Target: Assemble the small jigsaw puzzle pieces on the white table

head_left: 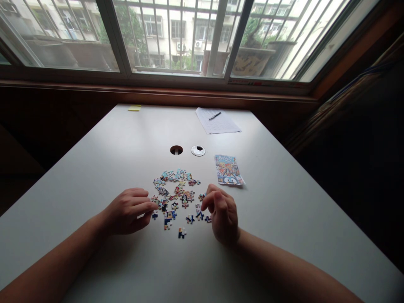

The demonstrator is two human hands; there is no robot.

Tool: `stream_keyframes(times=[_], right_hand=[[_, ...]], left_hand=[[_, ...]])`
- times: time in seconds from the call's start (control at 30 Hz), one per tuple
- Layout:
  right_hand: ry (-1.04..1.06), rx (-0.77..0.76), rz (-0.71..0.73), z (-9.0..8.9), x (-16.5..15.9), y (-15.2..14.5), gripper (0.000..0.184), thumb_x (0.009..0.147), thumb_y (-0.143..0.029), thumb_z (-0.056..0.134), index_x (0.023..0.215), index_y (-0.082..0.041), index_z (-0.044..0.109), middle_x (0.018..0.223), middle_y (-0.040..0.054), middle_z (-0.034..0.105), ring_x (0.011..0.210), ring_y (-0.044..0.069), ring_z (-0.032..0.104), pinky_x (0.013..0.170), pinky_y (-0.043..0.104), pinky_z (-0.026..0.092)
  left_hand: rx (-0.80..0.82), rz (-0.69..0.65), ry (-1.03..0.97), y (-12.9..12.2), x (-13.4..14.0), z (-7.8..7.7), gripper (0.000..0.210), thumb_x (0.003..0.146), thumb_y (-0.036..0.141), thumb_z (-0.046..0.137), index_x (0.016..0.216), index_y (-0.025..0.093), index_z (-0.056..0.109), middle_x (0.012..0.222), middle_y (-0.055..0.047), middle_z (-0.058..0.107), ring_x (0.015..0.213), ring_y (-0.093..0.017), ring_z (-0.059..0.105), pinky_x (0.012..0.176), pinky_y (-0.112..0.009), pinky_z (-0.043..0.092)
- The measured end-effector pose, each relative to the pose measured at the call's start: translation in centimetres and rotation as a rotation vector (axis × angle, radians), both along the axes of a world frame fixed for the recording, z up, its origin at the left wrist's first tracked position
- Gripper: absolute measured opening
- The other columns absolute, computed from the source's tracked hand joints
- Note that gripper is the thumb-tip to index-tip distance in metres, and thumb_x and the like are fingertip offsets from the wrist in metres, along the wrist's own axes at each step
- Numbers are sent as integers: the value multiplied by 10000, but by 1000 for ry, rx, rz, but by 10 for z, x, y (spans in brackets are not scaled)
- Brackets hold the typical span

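Note:
Loose jigsaw puzzle pieces (184,198) lie in a rough cluster on the white table, some joined into small clumps. At the cluster's left edge is my left hand (131,211), palm down, its fingers loosely stretched toward the nearest pieces; I see nothing held in it. My right hand (223,214) is on the right side, fingers curled and fingertips close to a few pieces. Whatever those fingers may hold is hidden. Nearest to me, a dark-and-orange puzzle piece (181,233) lies apart from the others.
A colourful printed picture sheet (229,170) lies beyond my right hand. Farther back are a round cable hole (176,150), its metal cover (198,151), papers (216,124) with a pen (215,116), and yellow sticky notes (134,108). A barred window (170,38) stands behind the table.

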State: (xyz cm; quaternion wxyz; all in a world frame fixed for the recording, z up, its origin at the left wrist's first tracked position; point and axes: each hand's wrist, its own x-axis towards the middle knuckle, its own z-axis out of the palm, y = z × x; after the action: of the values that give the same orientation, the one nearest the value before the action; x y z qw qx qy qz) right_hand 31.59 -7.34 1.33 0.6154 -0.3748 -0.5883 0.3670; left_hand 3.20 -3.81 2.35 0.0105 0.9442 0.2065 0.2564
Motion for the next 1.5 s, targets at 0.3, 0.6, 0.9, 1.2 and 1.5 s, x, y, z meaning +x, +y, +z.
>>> stream_keyframes(times=[0.3, 0.6, 0.9, 1.2, 1.5], right_hand=[[-13, 9, -2, 2, 0, 0, 551, 1054, -376, 362, 605, -184, 616, 606, 7, 438, 592, 146, 440, 594, 322, 325], [-31, 1, -7, 2, 0, 0, 556, 1052, -389, 359, 600, -187, 613, 604, 13, 447, 608, 157, 447, 594, 325, 329], [-24, 4, 3, 2, 0, 0, 544, 1049, -373, 367, 606, -187, 621, 610, 10, 445, 585, 151, 437, 595, 331, 327], [-57, 19, 10, 3, 0, 0, 544, 1049, -369, 366, 604, -189, 622, 612, 13, 457, 622, 160, 453, 629, 335, 338], [-81, 16, 6, 4, 0, 0, 556, 1046, -398, 373, 595, -191, 623, 611, 12, 456, 620, 163, 468, 627, 331, 351]], left_hand=[[6, -6, 27, 0, 0, 0, 184, 829, 82, 546, 951, 198, 621, 607, -1, 527, 573, -169, 439, 559, -299, 337], [2, 2, 27, 0, 1, 1, 179, 828, 84, 536, 934, 203, 616, 593, 6, 505, 561, -168, 427, 551, -303, 335], [12, -3, 22, 0, 0, -1, 176, 826, 94, 546, 940, 209, 614, 594, 9, 514, 556, -164, 456, 543, -302, 348], [-4, -3, 28, 0, -1, -1, 172, 826, 89, 546, 936, 201, 614, 599, 3, 511, 563, -165, 440, 556, -298, 340], [-8, 0, 23, 0, -1, -2, 166, 826, 101, 536, 927, 204, 619, 601, -2, 526, 569, -169, 464, 571, -295, 383]])
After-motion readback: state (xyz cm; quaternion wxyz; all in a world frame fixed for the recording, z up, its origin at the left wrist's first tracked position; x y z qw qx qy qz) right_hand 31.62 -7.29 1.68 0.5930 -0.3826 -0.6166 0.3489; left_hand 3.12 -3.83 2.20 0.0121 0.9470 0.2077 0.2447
